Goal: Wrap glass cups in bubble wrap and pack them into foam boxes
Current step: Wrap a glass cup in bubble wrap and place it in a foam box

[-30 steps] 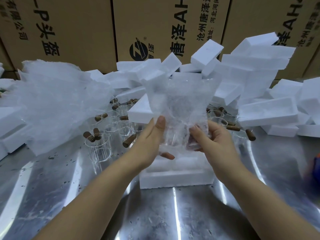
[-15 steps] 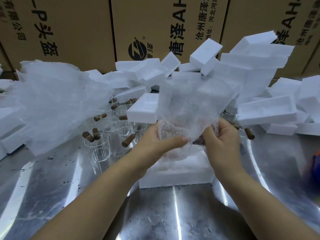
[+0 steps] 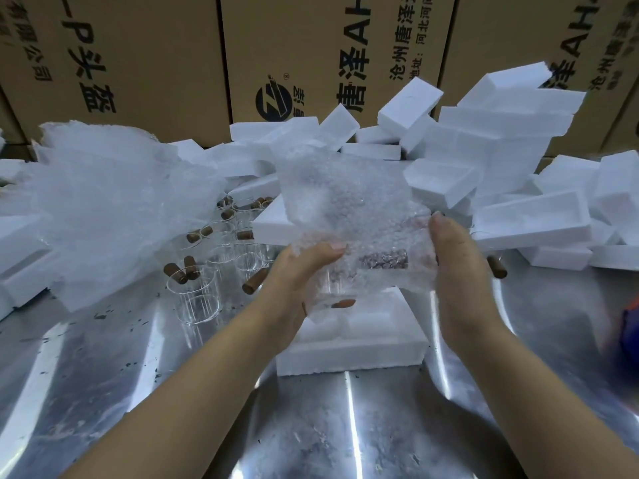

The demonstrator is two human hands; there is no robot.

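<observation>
Steel table (image 3: 311, 426): shiny, scuffed, right under us.
Foam box (image 3: 345, 354): white, crumbly, open; the bit we can see looks empty.
Hands: left hand (image 3: 297, 271) grips the bubble wrap (image 3: 345, 202) round a glass cup (image 3: 332, 288) just above that box. The right hand (image 3: 456, 271) is against the far side with its fingers hidden, so we can't tell its grip.
Progress: mid-wrap on this one, we reckon.
Loose cups (image 3: 197, 299): clear, unwrapped, loads left.
Foam pile (image 3: 501, 133): blocky, jumbled, at the back.

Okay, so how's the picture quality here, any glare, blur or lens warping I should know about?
Head view: bright glare streaks on the steel table; the blue object at the right edge is smeared by blur; the cardboard cartons lean outward from wide-angle distortion; the bubble wrap looks sharp.
</observation>
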